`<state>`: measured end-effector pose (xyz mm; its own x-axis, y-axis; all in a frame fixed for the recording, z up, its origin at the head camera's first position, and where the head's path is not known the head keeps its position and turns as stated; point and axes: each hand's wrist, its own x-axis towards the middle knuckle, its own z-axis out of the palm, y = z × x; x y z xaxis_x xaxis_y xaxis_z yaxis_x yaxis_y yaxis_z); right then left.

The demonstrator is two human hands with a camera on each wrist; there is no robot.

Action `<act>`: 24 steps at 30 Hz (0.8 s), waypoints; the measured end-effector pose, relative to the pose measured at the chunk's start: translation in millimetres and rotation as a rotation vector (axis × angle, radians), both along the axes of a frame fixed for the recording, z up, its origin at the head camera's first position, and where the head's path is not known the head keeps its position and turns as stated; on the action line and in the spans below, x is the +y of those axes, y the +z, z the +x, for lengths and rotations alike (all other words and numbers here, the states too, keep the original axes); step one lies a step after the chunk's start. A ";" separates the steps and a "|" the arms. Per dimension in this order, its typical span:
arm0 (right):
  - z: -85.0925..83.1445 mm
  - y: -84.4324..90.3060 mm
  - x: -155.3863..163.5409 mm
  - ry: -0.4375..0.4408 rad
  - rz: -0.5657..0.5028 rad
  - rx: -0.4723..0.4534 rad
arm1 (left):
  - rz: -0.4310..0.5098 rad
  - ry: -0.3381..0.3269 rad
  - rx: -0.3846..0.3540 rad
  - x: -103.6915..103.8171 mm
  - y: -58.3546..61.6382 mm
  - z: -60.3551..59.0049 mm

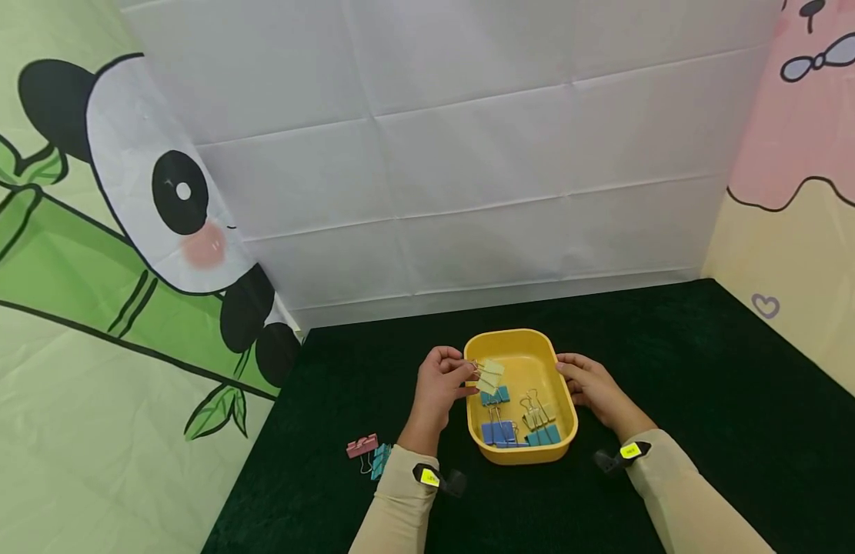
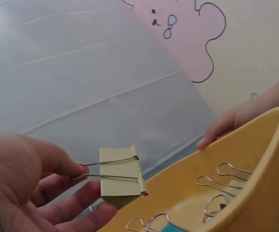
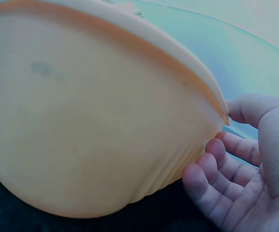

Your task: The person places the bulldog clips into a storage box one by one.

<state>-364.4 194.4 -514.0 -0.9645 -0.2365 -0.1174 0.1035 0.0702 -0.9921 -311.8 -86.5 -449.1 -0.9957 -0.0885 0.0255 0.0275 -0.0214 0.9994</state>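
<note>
My left hand (image 1: 434,396) pinches the wire handles of a pale yellow binder clip (image 2: 121,170), which hangs over the left side of a yellow plastic basket (image 1: 524,362). On the basket's opposite side, my right hand (image 1: 596,391) holds the rim, thumb at the top edge and fingertips against the outer wall in the right wrist view. Inside lie several binder clips: a blue one (image 1: 498,432), a teal one (image 1: 543,436), another teal one (image 1: 496,396) below the held clip, and a pale yellow one (image 1: 538,417) with its handles up.
A pink binder clip (image 1: 362,446) and a teal binder clip (image 1: 380,462) lie on the dark green cloth (image 1: 642,331) left of my left forearm, which partly hides the teal one. A white fabric backdrop (image 1: 469,192) stands behind, with printed panels on both sides.
</note>
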 end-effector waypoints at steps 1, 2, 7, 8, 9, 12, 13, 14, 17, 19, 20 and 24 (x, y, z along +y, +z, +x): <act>-0.3 -0.1 0.2 0.001 0.001 0.001 | -0.004 0.004 0.005 1.9 -1.0 -0.2; -0.6 -0.3 0.5 0.002 0.001 0.001 | -0.007 0.009 0.010 3.4 -1.8 -0.5; -2.0 -1.2 1.2 0.000 0.000 -0.003 | 0.000 0.047 0.030 7.5 -4.7 -2.5; -2.3 -1.5 1.3 -0.001 0.001 -0.004 | 0.004 0.051 0.034 7.6 -5.3 -3.0; -2.6 -1.8 1.5 -0.001 0.002 -0.005 | 0.008 0.055 0.037 7.6 -5.9 -3.5; -3.7 -2.7 1.5 -0.003 0.005 -0.007 | 0.022 0.065 0.037 6.8 -7.6 -5.1; -4.2 -3.1 1.4 -0.004 0.005 -0.009 | 0.027 0.068 0.032 6.1 -7.8 -5.6; -4.5 -3.2 1.6 -0.003 0.005 -0.007 | 0.030 0.071 0.030 5.4 -7.9 -5.9; -5.8 -4.0 1.9 -0.006 0.003 -0.012 | 0.038 0.085 0.023 2.5 -6.7 -7.1; -6.6 -4.5 2.3 -0.008 0.000 -0.015 | 0.039 0.095 0.020 -0.1 -4.6 -7.2; -6.8 -4.6 2.6 -0.007 0.001 -0.013 | 0.041 0.100 0.024 -1.7 -3.7 -7.3; -7.5 -5.1 2.8 -0.003 0.001 -0.008 | 0.061 0.112 0.051 -11.4 3.8 -5.9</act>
<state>-371.9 197.2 -519.1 -0.9642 -0.2337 -0.1255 0.1118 0.0710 -0.9912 -317.8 -97.9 -445.4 -0.9771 -0.2020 0.0667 0.0835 -0.0760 0.9936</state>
